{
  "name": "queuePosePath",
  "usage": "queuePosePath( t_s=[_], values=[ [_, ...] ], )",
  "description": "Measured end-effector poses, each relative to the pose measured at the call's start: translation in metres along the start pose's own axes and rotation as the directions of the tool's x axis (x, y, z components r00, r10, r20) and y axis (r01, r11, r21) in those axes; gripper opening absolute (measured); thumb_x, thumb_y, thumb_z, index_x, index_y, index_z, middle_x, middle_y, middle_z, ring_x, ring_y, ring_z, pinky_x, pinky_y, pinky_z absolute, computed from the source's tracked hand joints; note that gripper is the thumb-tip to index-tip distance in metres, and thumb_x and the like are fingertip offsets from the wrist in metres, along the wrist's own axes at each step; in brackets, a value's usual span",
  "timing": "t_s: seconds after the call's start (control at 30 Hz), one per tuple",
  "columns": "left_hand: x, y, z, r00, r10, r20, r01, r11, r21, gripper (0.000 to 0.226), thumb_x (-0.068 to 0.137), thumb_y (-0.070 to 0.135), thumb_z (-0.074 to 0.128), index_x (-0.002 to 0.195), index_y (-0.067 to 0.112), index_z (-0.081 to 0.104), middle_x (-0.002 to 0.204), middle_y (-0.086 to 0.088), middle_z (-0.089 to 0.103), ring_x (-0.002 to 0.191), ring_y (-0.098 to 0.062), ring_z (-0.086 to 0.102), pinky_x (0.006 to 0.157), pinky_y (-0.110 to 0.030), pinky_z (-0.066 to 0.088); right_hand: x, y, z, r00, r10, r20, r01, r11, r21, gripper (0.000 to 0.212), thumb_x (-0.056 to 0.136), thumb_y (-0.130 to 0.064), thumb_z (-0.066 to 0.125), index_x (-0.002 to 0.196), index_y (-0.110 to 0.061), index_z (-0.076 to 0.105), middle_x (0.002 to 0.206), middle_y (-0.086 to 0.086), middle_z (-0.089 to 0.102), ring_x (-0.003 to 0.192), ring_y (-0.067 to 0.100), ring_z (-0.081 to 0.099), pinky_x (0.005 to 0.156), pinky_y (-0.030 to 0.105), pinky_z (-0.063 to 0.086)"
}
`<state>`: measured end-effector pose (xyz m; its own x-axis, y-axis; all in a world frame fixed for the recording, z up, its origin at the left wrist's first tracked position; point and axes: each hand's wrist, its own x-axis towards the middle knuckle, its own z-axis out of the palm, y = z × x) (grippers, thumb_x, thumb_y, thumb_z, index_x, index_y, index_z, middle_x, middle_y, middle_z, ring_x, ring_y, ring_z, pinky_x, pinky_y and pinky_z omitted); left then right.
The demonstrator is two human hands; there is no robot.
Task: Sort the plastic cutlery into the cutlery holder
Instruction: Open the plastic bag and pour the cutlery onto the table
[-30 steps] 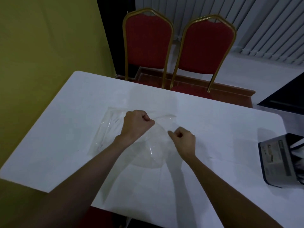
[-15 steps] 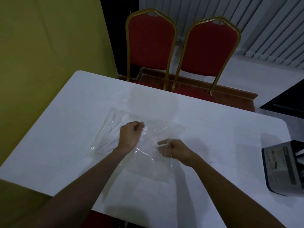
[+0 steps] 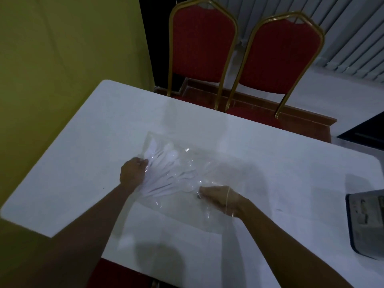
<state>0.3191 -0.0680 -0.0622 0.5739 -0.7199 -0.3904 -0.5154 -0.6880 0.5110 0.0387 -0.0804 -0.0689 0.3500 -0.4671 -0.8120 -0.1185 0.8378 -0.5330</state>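
White table fills our view, two red chairs behind it; on it lies a clear plastic bag of white plastic cutlery; our left hand has its fingers bunched on the bag's left edge; our right hand lies flat inside the bag, fingers together; a grey cutlery holder sits at the right edge.

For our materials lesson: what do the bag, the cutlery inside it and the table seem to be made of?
Bag: thin clear plastic film; it crinkles and glints.
Cutlery: white, probably plastic, smooth, seen through the bag.
Table: white, glossy, hard-looking top that reflects the chairs; exact material unclear.
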Motion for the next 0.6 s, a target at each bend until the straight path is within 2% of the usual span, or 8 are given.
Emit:
queuePosePath(
  t_s=[0.07, 0.13, 0.2, 0.3, 0.4, 0.47, 0.53, 0.6],
  values=[
    [-0.002, 0.007, -0.007, 0.998, 0.038, 0.044, -0.036, 0.999, -0.037, 0.031, 0.094, 0.028, 0.05, 0.093, 0.002, 0.066, 0.1, -0.021, 0.065, 0.101, -0.038, 0.059, 0.083, -0.035, 0.041, 0.002, 0.002, 0.003, 0.998, 0.043, 0.054, -0.043, 0.999, -0.003, 0.021, 0.088, -0.021, 0.069, 0.081, -0.001, 0.066, 0.082, 0.014, 0.063, 0.068, 0.018, 0.06, 0.066, 0.026, 0.052],
    [-0.008, 0.014, -0.012, 0.993, 0.023, 0.114, -0.01, 0.993, -0.118, 0.033, 0.092, 0.031, 0.045, 0.078, 0.006, 0.06, 0.088, -0.014, 0.063, 0.091, -0.033, 0.058, 0.073, -0.033, 0.04, 0.002, 0.003, 0.005, 0.99, 0.087, 0.115, -0.087, 0.996, 0.003, 0.03, 0.087, -0.035, 0.068, 0.078, -0.007, 0.059, 0.078, 0.01, 0.056, 0.068, 0.018, 0.054, 0.066, 0.027, 0.045],
    [-0.009, 0.017, -0.012, 0.969, 0.013, 0.247, 0.04, 0.977, -0.208, 0.042, 0.091, 0.047, 0.039, 0.085, 0.012, 0.062, 0.089, -0.004, 0.066, 0.088, -0.027, 0.061, 0.075, -0.032, 0.047, -0.001, 0.001, 0.007, 0.983, 0.117, 0.139, -0.126, 0.991, 0.053, 0.035, 0.087, -0.041, 0.066, 0.084, -0.007, 0.058, 0.079, 0.009, 0.056, 0.071, 0.02, 0.055, 0.073, 0.029, 0.046],
    [-0.007, 0.012, -0.001, 0.905, 0.052, 0.422, 0.102, 0.937, -0.335, 0.071, 0.077, 0.082, 0.033, 0.116, 0.029, 0.059, 0.111, 0.002, 0.068, 0.096, -0.022, 0.068, 0.092, -0.043, 0.052, -0.005, 0.0, 0.009, 0.987, 0.133, 0.089, -0.144, 0.981, 0.129, 0.042, 0.089, -0.042, 0.062, 0.099, -0.001, 0.06, 0.093, 0.014, 0.06, 0.078, 0.028, 0.062, 0.078, 0.039, 0.055],
    [-0.032, 0.033, -0.004, 0.849, 0.075, 0.523, 0.189, 0.881, -0.434, 0.05, 0.093, 0.061, 0.032, 0.108, 0.022, 0.059, 0.104, -0.003, 0.072, 0.09, -0.025, 0.07, 0.085, -0.04, 0.055, -0.002, 0.001, 0.012, 0.989, 0.14, 0.048, -0.147, 0.966, 0.212, 0.051, 0.087, -0.038, 0.066, 0.119, 0.0, 0.056, 0.097, 0.02, 0.061, 0.084, 0.038, 0.064, 0.077, 0.047, 0.059],
    [-0.038, 0.034, 0.004, 0.838, 0.083, 0.539, 0.211, 0.862, -0.462, 0.041, 0.097, 0.054, 0.033, 0.096, 0.022, 0.059, 0.096, -0.001, 0.073, 0.083, -0.021, 0.07, 0.076, -0.033, 0.056, -0.003, -0.002, 0.014, 0.99, 0.13, 0.05, -0.138, 0.956, 0.258, 0.045, 0.084, -0.029, 0.071, 0.118, -0.002, 0.059, 0.09, 0.021, 0.062, 0.082, 0.038, 0.063, 0.081, 0.049, 0.057],
    [-0.045, 0.035, 0.003, 0.814, 0.114, 0.57, 0.197, 0.869, -0.454, 0.043, 0.095, 0.055, 0.035, 0.099, 0.022, 0.062, 0.098, 0.001, 0.074, 0.08, -0.015, 0.07, 0.071, -0.028, 0.054, -0.003, -0.002, 0.017, 0.996, 0.07, 0.056, -0.083, 0.952, 0.296, 0.044, 0.081, -0.018, 0.071, 0.119, -0.001, 0.058, 0.095, 0.019, 0.061, 0.088, 0.033, 0.062, 0.089, 0.047, 0.055],
    [-0.047, 0.032, 0.007, 0.76, 0.141, 0.635, 0.199, 0.879, -0.433, 0.053, 0.093, 0.059, 0.038, 0.107, 0.017, 0.067, 0.102, -0.003, 0.074, 0.087, -0.017, 0.07, 0.08, -0.03, 0.054, -0.004, -0.004, 0.02, 0.999, 0.034, 0.021, -0.038, 0.965, 0.258, 0.041, 0.085, -0.015, 0.067, 0.121, 0.001, 0.055, 0.104, 0.015, 0.062, 0.094, 0.026, 0.063, 0.088, 0.037, 0.057]
  ],
)
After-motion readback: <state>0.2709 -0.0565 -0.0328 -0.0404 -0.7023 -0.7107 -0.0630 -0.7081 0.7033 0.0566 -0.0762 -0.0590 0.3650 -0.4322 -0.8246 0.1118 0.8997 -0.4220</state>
